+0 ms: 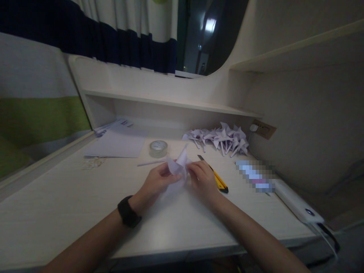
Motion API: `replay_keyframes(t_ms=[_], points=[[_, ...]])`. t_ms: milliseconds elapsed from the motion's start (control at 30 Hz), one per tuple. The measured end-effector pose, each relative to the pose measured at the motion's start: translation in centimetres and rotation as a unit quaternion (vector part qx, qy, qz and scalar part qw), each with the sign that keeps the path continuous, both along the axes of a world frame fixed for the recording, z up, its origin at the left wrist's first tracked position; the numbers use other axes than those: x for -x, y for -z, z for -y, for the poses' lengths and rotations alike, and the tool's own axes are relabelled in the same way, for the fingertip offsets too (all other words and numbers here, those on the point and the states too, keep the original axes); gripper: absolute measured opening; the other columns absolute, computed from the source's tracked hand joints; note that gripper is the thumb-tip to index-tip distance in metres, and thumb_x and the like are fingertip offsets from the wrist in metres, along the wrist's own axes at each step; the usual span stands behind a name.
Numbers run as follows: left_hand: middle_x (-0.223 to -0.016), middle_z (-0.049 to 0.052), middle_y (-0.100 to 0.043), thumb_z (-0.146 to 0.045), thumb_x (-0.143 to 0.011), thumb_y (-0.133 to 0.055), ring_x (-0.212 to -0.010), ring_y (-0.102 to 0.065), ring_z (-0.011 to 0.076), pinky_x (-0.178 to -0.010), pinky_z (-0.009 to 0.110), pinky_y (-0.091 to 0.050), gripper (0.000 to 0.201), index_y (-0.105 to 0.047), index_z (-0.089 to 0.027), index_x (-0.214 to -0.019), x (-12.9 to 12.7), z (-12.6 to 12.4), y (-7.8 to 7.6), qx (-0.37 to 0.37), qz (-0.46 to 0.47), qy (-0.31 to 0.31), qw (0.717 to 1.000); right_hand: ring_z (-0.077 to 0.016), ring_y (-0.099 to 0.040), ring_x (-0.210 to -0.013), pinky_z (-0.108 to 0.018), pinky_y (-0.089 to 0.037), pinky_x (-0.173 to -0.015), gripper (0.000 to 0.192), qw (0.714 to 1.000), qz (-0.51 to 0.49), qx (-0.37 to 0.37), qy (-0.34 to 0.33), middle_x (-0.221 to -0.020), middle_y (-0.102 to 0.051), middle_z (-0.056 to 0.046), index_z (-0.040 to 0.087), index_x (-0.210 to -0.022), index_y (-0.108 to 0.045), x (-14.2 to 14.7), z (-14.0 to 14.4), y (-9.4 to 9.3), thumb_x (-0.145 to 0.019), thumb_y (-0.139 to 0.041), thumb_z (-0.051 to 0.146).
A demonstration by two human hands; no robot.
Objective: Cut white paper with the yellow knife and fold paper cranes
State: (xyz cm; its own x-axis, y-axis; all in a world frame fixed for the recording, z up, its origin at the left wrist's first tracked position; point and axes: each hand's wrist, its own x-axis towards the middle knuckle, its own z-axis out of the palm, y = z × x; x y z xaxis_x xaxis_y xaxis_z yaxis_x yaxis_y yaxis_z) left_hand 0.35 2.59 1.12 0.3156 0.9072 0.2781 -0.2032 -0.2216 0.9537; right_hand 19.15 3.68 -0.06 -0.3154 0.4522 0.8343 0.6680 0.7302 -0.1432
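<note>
Our left hand (157, 181) and right hand (202, 178) both pinch the folded paper pinwheel (178, 167) between them, just above the desk (71, 204). A yellow utility knife (217, 177) lies beside our right hand; tape roll (158, 148) beyond.

Paper piece (179, 167): lower part hidden behind both hands. Knife (217, 178): handle partly covered by right hand (203, 182). Flat item (255, 175) right of the knife: blurred, unidentifiable. Cable (327, 237): cut off at table (71, 204) edge.

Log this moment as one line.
left hand: holds paper pinwheel | right hand: holds it too | nearby: tape roll, yellow knife
</note>
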Motion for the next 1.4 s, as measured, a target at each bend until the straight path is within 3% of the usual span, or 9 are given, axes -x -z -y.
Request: replay_keyframes(t_ms=[367,767,1200,1400], points=[[-0.109,0.011,-0.069,-0.024,-0.074,-0.074,-0.096,-0.063,0.0227,-0.088,0.037,-0.046,0.035,-0.067,-0.012,-0.107,-0.1,0.6,-0.7,0.020,0.020,-0.008,1.000,-0.0221,-0.059,-0.084,-0.039,-0.049,-0.076,0.017,0.999,-0.030,0.023,-0.003,-0.088,-0.067,-0.008,0.020,-0.096,-0.063,0.0,0.0,0.1,-0.087,-0.051,0.010],[-0.112,0.012,-0.068,-0.021,-0.074,-0.074,-0.099,-0.063,0.0246,-0.093,0.041,-0.045,0.037,-0.066,-0.014,-0.110,-0.2,-0.2,0.6,0.008,0.054,0.024,0.998,-0.0216,-0.057,-0.082,-0.037,-0.048,-0.075,0.013,1.000,0.001,0.031,-0.004,-0.085,-0.066,-0.008,0.018,-0.093,-0.062,0.1,-0.1,-0.2,-0.088,-0.051,0.012],[-0.113,0.012,-0.068,-0.021,-0.074,-0.074,-0.100,-0.062,0.0244,-0.093,0.040,-0.044,0.036,-0.068,-0.014,-0.109,-0.1,-0.3,0.8,0.007,0.038,0.025,0.999,-0.0222,-0.057,-0.082,-0.037,-0.048,-0.073,0.014,1.000,0.014,0.025,-0.004,-0.085,-0.064,-0.009,0.017,-0.094,-0.061,0.1,0.0,0.0,-0.088,-0.051,0.011],[-0.110,0.011,-0.069,-0.022,-0.081,-0.063,-0.098,-0.063,0.0234,-0.092,0.038,-0.045,0.030,-0.071,-0.015,-0.109,0.1,0.3,0.3,0.059,0.078,0.044,0.994,-0.0222,-0.057,-0.081,-0.038,-0.049,-0.073,0.014,1.000,0.007,0.013,-0.001,-0.085,-0.065,-0.009,0.017,-0.095,-0.061,0.1,0.0,0.0,-0.087,-0.051,0.011]])
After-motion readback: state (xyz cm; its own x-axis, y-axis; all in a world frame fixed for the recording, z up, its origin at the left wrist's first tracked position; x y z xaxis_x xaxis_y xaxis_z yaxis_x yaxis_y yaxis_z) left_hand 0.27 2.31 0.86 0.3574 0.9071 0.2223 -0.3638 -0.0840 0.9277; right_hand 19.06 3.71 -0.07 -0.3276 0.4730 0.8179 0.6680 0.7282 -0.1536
